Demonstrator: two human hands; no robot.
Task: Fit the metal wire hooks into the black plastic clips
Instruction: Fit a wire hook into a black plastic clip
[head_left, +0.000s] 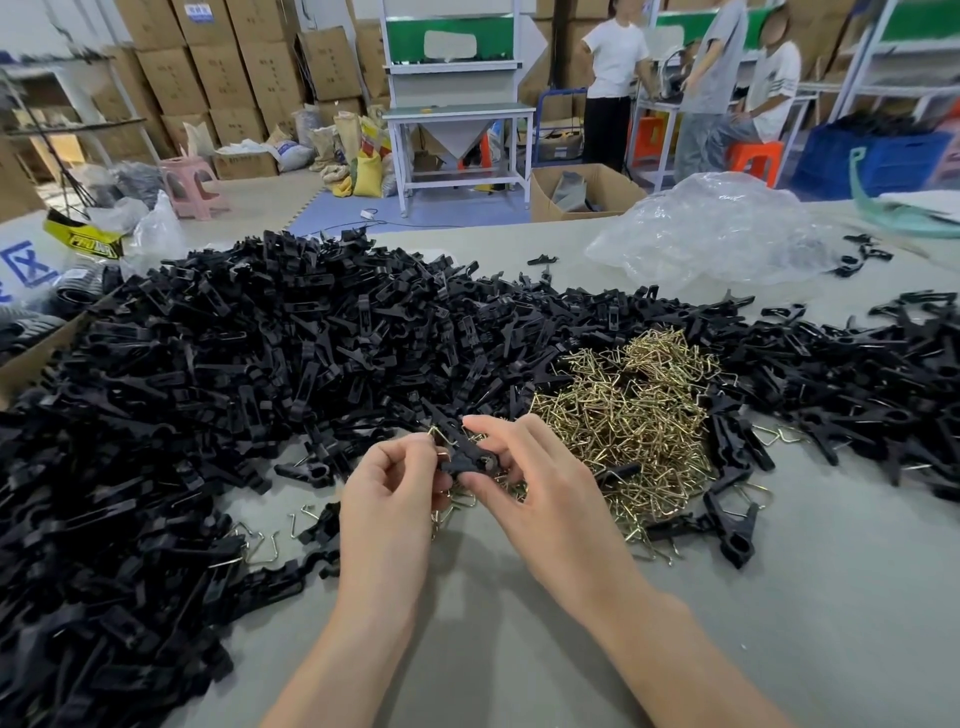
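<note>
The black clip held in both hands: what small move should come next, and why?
Probably press the wire hook fully into the black clip. The left hand pinches the hook against the clip's side, the right hand grips the clip, and part of the wire seems to stand outside it.

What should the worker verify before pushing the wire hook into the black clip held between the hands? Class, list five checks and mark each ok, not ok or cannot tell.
1. Grip on the black clip: the right hand pinches it, ok.
2. Hold on the wire hook: the left hand pinches it at the clip, ok.
3. Hook lined up with the clip's slot: fingers hide the join, cannot tell.
4. More hooks nearby: the hook pile lies just beyond the right hand, ok.
5. More clips nearby: the clip heap spreads across the table, ok.
</note>
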